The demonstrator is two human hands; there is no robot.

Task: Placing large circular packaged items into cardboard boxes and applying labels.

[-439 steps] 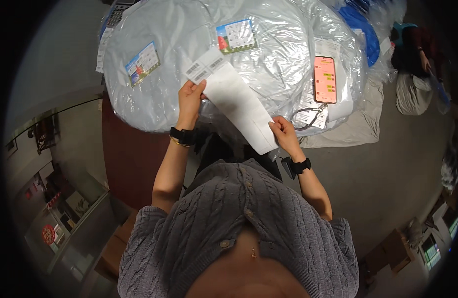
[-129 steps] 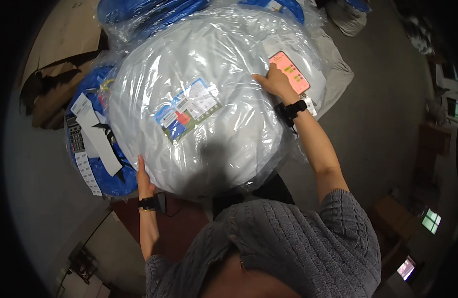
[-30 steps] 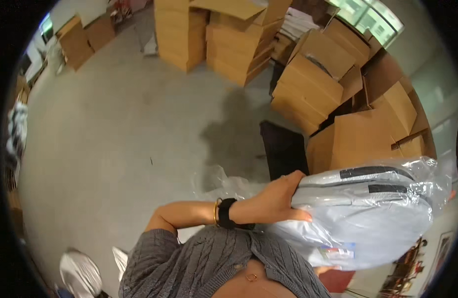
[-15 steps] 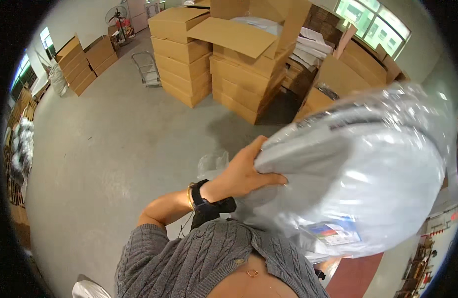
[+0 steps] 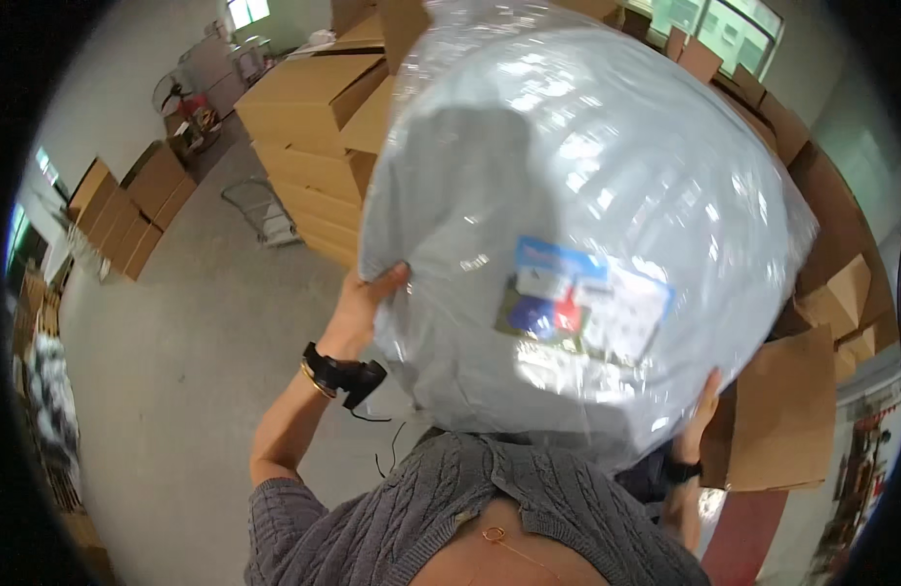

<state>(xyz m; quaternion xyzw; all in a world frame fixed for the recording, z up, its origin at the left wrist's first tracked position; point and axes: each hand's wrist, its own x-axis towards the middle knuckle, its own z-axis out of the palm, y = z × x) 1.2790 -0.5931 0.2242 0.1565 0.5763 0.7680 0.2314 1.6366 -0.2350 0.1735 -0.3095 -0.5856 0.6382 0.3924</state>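
A large, round, silver-grey bundle [image 5: 597, 166] wrapped in clear plastic is held up in front of my chest. A printed colour card [image 5: 582, 303] shows on its lower face, under the film. My left hand [image 5: 361, 308] grips the bundle's left edge, thumb on the front face and the other fingers hidden behind. At the lower right edge my right hand [image 5: 702, 415] is closed on it too, its fingers mostly out of sight. Each wrist has a dark band on it. The bundle covers much of the carton stacks behind it.
Brown cartons [image 5: 304, 98] are stacked behind the bundle, to the left. An open carton [image 5: 778, 410] stands close by my right hand. Farther left are a folding hand truck [image 5: 265, 220], more cartons [image 5: 109, 215] and a standing fan [image 5: 172, 93].
The bundle has swung left and up, and its face with the card now fronts me. My left hand has moved left with it; my right hand has come into clearer view at the lower right edge.
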